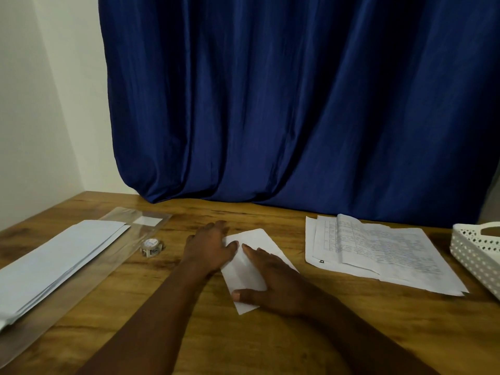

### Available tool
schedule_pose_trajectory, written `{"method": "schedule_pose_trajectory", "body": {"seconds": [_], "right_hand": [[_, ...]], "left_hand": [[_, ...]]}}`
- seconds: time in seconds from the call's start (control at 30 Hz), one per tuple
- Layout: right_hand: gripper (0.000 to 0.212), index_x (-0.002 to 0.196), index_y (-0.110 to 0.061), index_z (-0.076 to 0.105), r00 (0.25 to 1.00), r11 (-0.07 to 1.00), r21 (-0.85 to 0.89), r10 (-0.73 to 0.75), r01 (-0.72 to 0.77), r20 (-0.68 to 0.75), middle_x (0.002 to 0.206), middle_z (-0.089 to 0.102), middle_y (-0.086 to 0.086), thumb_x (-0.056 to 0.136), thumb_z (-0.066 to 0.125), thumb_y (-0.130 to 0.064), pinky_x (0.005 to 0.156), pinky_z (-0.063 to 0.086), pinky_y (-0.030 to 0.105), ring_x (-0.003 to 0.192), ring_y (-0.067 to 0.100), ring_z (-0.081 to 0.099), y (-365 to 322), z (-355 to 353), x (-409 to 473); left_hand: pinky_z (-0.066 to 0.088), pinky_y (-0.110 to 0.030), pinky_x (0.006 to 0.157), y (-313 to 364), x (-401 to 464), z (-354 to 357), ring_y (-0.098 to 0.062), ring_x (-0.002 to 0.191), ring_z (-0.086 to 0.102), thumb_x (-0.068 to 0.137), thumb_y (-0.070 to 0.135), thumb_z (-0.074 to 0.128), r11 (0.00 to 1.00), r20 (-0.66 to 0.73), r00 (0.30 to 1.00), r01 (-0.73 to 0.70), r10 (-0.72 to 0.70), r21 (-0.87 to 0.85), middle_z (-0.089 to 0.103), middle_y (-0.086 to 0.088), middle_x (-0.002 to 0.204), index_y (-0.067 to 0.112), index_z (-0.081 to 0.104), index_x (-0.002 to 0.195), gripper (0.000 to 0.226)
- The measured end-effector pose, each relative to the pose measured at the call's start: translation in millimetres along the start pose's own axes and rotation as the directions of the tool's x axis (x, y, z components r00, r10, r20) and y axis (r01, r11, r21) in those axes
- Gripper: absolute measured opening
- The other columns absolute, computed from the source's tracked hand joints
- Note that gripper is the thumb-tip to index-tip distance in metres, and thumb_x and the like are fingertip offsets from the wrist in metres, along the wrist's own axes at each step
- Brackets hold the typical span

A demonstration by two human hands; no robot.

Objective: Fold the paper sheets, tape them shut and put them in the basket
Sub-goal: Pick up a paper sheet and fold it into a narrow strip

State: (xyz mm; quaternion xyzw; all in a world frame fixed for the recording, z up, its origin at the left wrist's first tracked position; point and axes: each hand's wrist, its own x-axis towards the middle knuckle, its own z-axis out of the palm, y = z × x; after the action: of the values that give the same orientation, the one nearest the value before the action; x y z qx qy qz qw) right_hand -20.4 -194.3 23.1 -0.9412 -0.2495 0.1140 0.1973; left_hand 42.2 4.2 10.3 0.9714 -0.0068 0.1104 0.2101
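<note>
A folded white paper sheet [253, 240] lies on the wooden table [270, 334] in the middle. My left hand [209, 247] lies flat on its left edge, fingers straight. My right hand [270, 282] presses flat on the paper's right and near part, thumb stretched across its near corner. A small roll of tape [151, 247] stands left of the paper. A stack of printed sheets [378, 253] lies to the right. The white perforated basket [476, 253] sits at the right edge, partly cut off.
A pile of white envelopes or folded sheets [59, 263] rests on a clear plastic sleeve [127, 239] at the left. A dark blue curtain [297, 104] hangs behind the table's far edge.
</note>
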Motion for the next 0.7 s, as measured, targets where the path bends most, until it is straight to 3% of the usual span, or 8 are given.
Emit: {"method": "schedule_pose_trajectory", "body": {"seconds": [0.13, 0.33, 0.4, 0.5, 0.6, 0.7], "right_hand": [[0.115, 0.159, -0.041, -0.001, 1.0, 0.996, -0.083, 0.025, -0.024, 0.006, 0.17, 0.006, -0.009, 0.073, 0.064, -0.081, 0.123, 0.016, 0.045, 0.155, 0.019, 0.012, -1, 1, 1], [0.097, 0.161, -0.037, 0.007, 1.0, 0.99, -0.141, -0.025, 0.027, 0.012, 0.17, 0.004, -0.008, 0.087, 0.061, -0.067, 0.125, 0.007, 0.041, 0.156, 0.016, 0.004, -3, -1, -1], [0.093, 0.161, -0.037, 0.012, 1.0, 0.99, -0.141, -0.023, 0.024, 0.003, 0.17, 0.007, -0.008, 0.087, 0.062, -0.064, 0.124, 0.013, 0.04, 0.156, 0.016, 0.008, -3, -1, -1], [0.088, 0.157, -0.04, 0.022, 0.998, 0.994, -0.106, -0.023, 0.017, -0.055, 0.165, 0.029, -0.007, 0.085, 0.067, -0.058, 0.114, 0.034, 0.04, 0.145, 0.019, 0.034, 0, -3, -1], [0.078, 0.152, -0.04, 0.037, 0.99, 1.0, 0.03, -0.005, 0.01, -0.143, 0.151, 0.05, -0.007, 0.083, 0.072, -0.046, 0.105, 0.048, 0.036, 0.128, 0.014, 0.052, 10, -4, 0], [0.07, 0.148, -0.037, 0.046, 0.979, 0.985, 0.173, 0.019, 0.017, -0.203, 0.149, 0.054, -0.006, 0.085, 0.075, -0.031, 0.105, 0.048, 0.032, 0.129, 0.012, 0.053, 21, -12, 1]], "left_hand": [[0.049, -0.047, 0.104, 1, 1, 0, -0.024, 0.126, 0.055, 0.092, 0.054, 0.064, 1.0, -0.019, 1.0, 0.012, -0.011, 0.018, 0.059, -0.002, 0.137, 0.025, 0.046, 0.147, 0.065], [0.048, -0.047, 0.105, -5, 3, 2, -0.024, 0.127, 0.054, 0.09, 0.057, 0.065, 0.999, -0.032, 0.999, -0.039, 0.039, -0.003, 0.055, -0.003, 0.141, 0.028, 0.051, 0.145, 0.063], [0.048, -0.042, 0.104, -3, 1, -1, -0.019, 0.125, 0.056, 0.092, 0.053, 0.067, 0.986, -0.055, 0.988, -0.148, 0.144, -0.08, 0.056, 0.0, 0.14, 0.027, 0.057, 0.141, 0.057], [0.049, -0.036, 0.104, 6, -5, -8, -0.004, 0.119, 0.057, 0.094, 0.051, 0.067, 0.938, -0.021, 0.953, -0.3, 0.302, -0.176, 0.063, 0.013, 0.132, 0.029, 0.067, 0.131, 0.043], [0.054, -0.034, 0.095, 12, -13, -17, 0.006, 0.106, 0.063, 0.092, 0.062, 0.063, 0.901, 0.092, 0.947, -0.261, 0.309, -0.346, 0.071, 0.025, 0.115, 0.039, 0.074, 0.115, 0.034], [0.054, -0.03, 0.088, 8, -14, -23, 0.005, 0.101, 0.065, 0.079, 0.072, 0.07, 0.895, 0.126, 0.948, -0.224, 0.291, -0.386, 0.072, 0.026, 0.11, 0.044, 0.074, 0.109, 0.041]]}}
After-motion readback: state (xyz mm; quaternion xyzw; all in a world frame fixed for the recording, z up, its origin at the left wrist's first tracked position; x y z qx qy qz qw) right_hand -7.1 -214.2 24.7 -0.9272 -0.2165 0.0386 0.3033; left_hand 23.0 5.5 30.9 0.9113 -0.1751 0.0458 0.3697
